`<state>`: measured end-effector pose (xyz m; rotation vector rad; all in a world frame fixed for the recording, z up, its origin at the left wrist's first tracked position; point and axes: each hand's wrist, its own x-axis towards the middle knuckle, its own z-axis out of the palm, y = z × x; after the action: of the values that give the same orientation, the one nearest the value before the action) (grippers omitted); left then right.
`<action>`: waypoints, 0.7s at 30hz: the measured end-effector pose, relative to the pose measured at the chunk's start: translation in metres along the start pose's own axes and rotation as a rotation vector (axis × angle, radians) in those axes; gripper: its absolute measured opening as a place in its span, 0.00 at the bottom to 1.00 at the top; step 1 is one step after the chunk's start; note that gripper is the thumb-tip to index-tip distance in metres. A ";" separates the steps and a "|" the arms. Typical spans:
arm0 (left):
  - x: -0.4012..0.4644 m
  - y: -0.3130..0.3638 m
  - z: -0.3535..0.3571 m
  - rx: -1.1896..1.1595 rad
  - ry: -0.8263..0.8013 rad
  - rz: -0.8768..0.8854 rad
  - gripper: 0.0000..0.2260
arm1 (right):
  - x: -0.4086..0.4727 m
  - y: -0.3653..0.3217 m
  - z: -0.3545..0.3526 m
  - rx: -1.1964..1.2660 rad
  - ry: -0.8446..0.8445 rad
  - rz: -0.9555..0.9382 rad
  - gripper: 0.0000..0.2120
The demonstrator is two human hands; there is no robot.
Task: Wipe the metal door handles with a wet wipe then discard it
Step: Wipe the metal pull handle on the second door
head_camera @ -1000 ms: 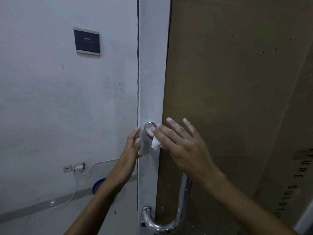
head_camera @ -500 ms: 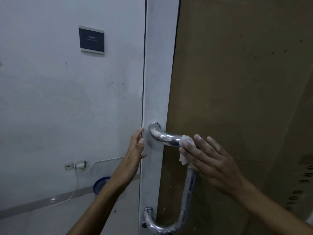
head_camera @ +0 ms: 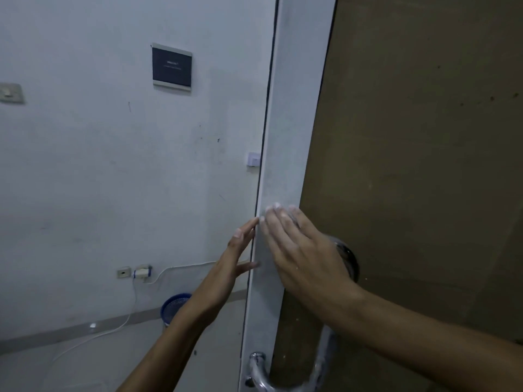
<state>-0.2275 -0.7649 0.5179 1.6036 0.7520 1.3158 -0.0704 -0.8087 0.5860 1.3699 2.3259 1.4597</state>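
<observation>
Handle (head_camera: pixel 343 258), chromed metal, on the pale door stile (head_camera: pixel 285 154): only a short curved stretch shows past the right hand, plus the lower bend and its mount near the bottom edge. Wet wipe not visible; possibly under the right palm, cannot confirm.

Far left, a light switch (head_camera: pixel 10 93) on the white wall (head_camera: pixel 85 165). Further along, a dark sign plate (head_camera: pixel 171 66) hangs high up. Low on the wall, a socket (head_camera: pixel 123 273) and just beside it a plugged adapter (head_camera: pixel 142 271), its white cable (head_camera: pixel 113 329) trailing down to the floor. A blue mesh basket (head_camera: pixel 172 306) stands by the skirting, partly hidden behind the left forearm. A small white box (head_camera: pixel 253 159) sits on the wall, touching the door's edge.

Left hand (head_camera: pixel 236 258): fingers straight, tips laid against the edge of the stile, thumb touching it lower down, holding nothing.

Right hand (head_camera: pixel 300 250): fingers extended and close together, palm facing the door, flat over the stile where the handle's upper mount sits. Whether it pinches anything underneath, I cannot tell.

Brown door panel (head_camera: pixel 424 165) fills the right side.
</observation>
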 end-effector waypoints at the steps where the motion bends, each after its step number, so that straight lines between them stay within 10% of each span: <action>1: 0.000 0.000 0.000 0.003 -0.003 -0.006 0.26 | 0.003 -0.001 -0.006 0.051 -0.051 0.039 0.27; 13: 0.000 0.013 0.011 -0.018 0.033 -0.022 0.42 | 0.037 0.035 -0.028 0.678 -0.335 0.261 0.07; 21: 0.002 -0.003 0.009 -0.001 0.057 -0.014 0.25 | 0.018 0.097 0.008 1.348 -0.690 0.135 0.25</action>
<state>-0.2185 -0.7640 0.5153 1.5630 0.7950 1.3563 -0.0151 -0.7756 0.6609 1.7407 2.5788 -0.8221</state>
